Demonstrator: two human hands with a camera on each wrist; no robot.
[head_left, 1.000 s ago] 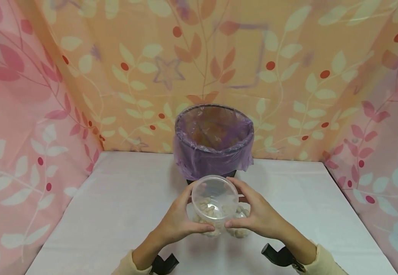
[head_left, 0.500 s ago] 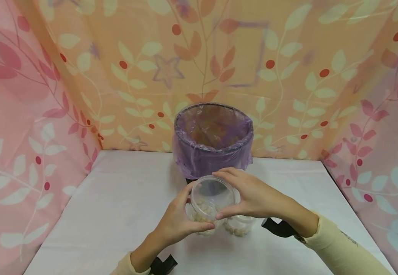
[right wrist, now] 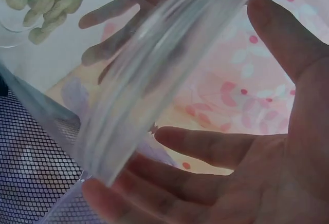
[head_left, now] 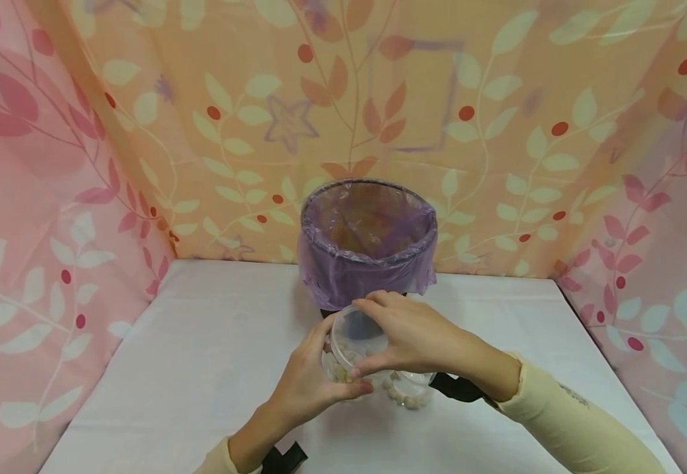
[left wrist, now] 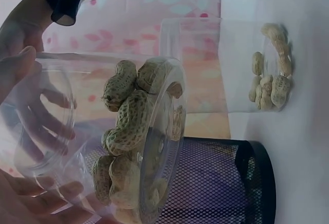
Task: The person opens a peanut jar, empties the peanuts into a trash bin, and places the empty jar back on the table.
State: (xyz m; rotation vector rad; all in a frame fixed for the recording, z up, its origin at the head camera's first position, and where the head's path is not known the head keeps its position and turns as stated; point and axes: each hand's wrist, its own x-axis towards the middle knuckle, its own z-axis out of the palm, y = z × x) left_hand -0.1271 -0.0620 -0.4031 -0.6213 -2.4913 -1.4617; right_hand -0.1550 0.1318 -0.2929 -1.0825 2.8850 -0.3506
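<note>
**Both hands on a clear tub of peanuts, low centre of the head view**

Low in the middle of the head view, the left hand [head_left: 310, 385] holds a clear plastic tub [head_left: 352, 342] from the left side, thumb curled along its lower edge and fingers wrapped behind. The right hand [head_left: 408, 336] lies over the tub's lid [right wrist: 154, 80] from the right, fingers spread round the rim and thumb on the near side, so both hands grip the same container. The tub is tilted, its mouth turned toward the camera.

At the centre of the left wrist view, peanuts in the shell [left wrist: 128, 121] are heaped against the tub's wall. A second clear tub [head_left: 410, 388] with peanuts stands on the white table [head_left: 171, 368], just right of the held one and under the right wrist.

Directly behind the hands, at mid-frame, stands a black mesh bin [head_left: 367, 240] lined with a purple bag. Leaf-patterned cloth [head_left: 82, 164] in pink and orange fills the upper frame and both sides.
</note>
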